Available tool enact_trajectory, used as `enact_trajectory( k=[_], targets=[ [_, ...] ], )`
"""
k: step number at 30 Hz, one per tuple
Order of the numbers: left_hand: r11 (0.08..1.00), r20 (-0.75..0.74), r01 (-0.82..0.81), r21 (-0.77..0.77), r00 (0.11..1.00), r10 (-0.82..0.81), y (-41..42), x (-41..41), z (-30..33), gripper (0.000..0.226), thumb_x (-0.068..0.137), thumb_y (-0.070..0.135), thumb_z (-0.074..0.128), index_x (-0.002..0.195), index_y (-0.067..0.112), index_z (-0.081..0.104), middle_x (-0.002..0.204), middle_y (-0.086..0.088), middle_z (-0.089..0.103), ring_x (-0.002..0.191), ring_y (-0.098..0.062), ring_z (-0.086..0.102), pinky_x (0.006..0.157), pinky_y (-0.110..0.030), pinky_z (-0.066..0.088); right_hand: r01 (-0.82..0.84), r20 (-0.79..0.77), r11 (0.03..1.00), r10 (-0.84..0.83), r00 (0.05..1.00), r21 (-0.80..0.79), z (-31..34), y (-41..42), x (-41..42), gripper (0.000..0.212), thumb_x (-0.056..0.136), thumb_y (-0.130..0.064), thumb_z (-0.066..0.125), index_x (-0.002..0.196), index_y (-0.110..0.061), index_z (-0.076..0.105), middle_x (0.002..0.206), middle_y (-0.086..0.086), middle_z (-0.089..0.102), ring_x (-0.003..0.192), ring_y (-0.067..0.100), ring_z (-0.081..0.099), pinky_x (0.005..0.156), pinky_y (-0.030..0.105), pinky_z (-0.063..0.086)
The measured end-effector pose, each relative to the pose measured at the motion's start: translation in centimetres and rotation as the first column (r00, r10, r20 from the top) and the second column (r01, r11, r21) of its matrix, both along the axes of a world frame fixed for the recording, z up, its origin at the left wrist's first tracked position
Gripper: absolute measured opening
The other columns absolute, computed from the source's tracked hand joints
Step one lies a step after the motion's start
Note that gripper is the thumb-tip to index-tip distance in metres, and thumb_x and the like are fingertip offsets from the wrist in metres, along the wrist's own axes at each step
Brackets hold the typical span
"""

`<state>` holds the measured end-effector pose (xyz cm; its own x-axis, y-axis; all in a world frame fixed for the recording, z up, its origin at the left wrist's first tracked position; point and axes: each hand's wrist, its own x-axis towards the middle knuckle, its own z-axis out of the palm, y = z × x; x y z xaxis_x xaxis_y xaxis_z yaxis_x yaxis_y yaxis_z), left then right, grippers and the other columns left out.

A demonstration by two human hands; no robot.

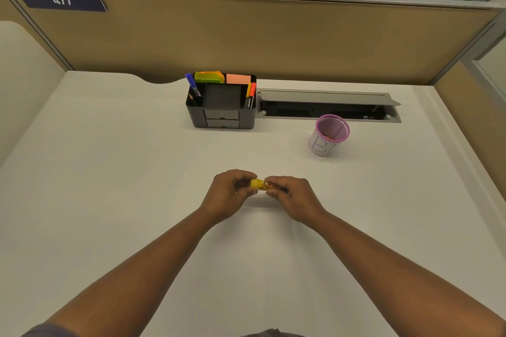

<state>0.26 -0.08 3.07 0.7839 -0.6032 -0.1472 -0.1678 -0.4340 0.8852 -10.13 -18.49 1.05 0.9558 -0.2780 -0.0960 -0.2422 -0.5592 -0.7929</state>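
the yellow tube, judged light, stiff and slick, is pinched at both ends by curled fingers of the left hand and right hand.

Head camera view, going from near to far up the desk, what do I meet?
First the left hand and right hand gripping a small yellow object, then pink mesh cup, black desk organizer, tan partition.

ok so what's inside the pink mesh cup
A few small orange-yellow pieces lie at the bottom of the pink mesh cup; its near wall and paper label hide the rest.
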Motion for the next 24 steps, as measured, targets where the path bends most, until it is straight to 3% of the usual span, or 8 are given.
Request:
enact_trajectory(
  k=[7,10,12,15,18,24],
  targets=[
    [1.000,-0.057,0.014,0.000,0.998,-0.014,-0.2,0.2,0.7,0.029,0.084,0.010,0.079,0.110,0.021,0.074,0.102,0.000,0.077,0.094,-0.015,0.073,0.092,-0.031,0.060,0.041,-0.005,0.998,-0.041,0.999,0.046,0.5,0.4,0.0,0.027,0.092,-0.017,0.071,0.119,-0.023,0.072,0.105,-0.008,0.073,0.091,-0.005,0.061,0.077,0.003,0.040],
    [1.000,0.027,0.007,-0.005,1.000,-0.007,-0.3,0.0,0.9,0.028,0.084,0.008,0.079,0.110,0.018,0.073,0.104,-0.001,0.075,0.095,-0.016,0.072,0.091,-0.028,0.059,0.082,0.015,0.997,-0.082,0.997,0.011,0.7,0.7,0.0,0.029,0.093,-0.017,0.070,0.122,-0.020,0.070,0.113,-0.003,0.073,0.099,0.012,0.063,0.086,0.018,0.044],
    [1.000,0.069,-0.002,-0.012,0.998,0.003,-0.4,0.1,1.0,0.029,0.084,0.007,0.079,0.111,0.017,0.074,0.106,-0.001,0.074,0.095,-0.015,0.072,0.090,-0.025,0.058,0.116,0.019,0.993,-0.116,0.993,0.004,0.6,0.7,0.0,0.030,0.093,-0.016,0.070,0.123,-0.018,0.070,0.116,-0.001,0.072,0.101,0.017,0.063,0.086,0.020,0.044],
    [0.999,-0.019,-0.024,-0.032,1.000,0.023,-0.8,0.3,1.1,0.029,0.085,0.007,0.078,0.110,0.020,0.073,0.104,0.002,0.076,0.095,-0.012,0.073,0.090,-0.024,0.058,0.130,0.007,0.991,-0.130,0.991,0.030,0.6,0.5,-0.1,0.028,0.094,-0.016,0.069,0.122,-0.022,0.068,0.109,-0.005,0.070,0.091,0.010,0.061,0.077,0.011,0.041],
    [0.991,-0.160,-0.068,-0.111,0.986,0.050,-1.0,0.2,1.1,0.026,0.085,0.007,0.077,0.105,0.024,0.071,0.099,0.005,0.077,0.091,-0.011,0.074,0.087,-0.028,0.059,0.138,-0.023,0.988,-0.137,0.990,0.067,0.5,0.5,-0.1,0.025,0.095,-0.016,0.068,0.116,-0.030,0.064,0.101,-0.008,0.067,0.088,0.005,0.060,0.070,0.011,0.042],
    [0.971,-0.305,-0.104,-0.217,0.952,0.034,-1.5,-0.1,1.2,0.017,0.089,0.008,0.074,0.101,0.019,0.069,0.103,-0.003,0.075,0.099,-0.020,0.072,0.091,-0.035,0.060,0.153,-0.048,0.963,-0.146,0.988,0.222,0.3,0.4,-0.3,0.023,0.098,-0.014,0.063,0.118,-0.024,0.063,0.113,-0.002,0.069,0.104,0.017,0.064,0.088,0.030,0.054]
  ],
)
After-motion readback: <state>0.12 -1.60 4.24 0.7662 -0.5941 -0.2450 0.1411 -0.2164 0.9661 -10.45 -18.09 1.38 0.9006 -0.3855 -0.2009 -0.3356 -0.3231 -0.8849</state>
